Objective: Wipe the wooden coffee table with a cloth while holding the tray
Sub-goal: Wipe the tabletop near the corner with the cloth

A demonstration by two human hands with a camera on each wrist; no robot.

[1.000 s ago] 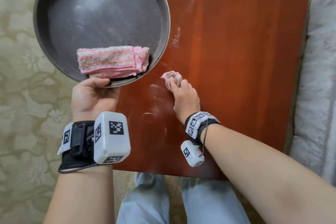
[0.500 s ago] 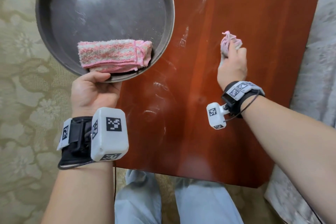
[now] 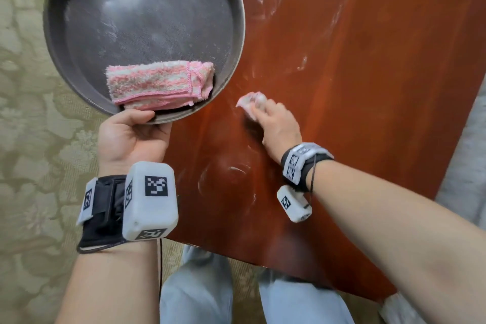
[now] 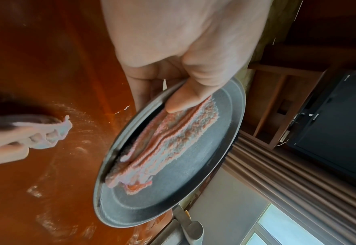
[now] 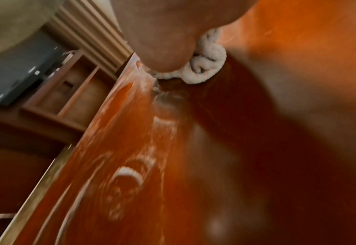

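Table is getting rubbed by the right hand, fingers bunching up a little cloth. Left hand is gripping the tray rim.

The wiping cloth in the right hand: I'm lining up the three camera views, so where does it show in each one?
Head: wiping cloth sits mid-frame, bunched under the right hand, just right of the tray rim.
Left wrist: at the left edge, mid-height.
Right wrist: upper centre, bulging from under the hand.
Shared landmark: the white smears on the coffee table.
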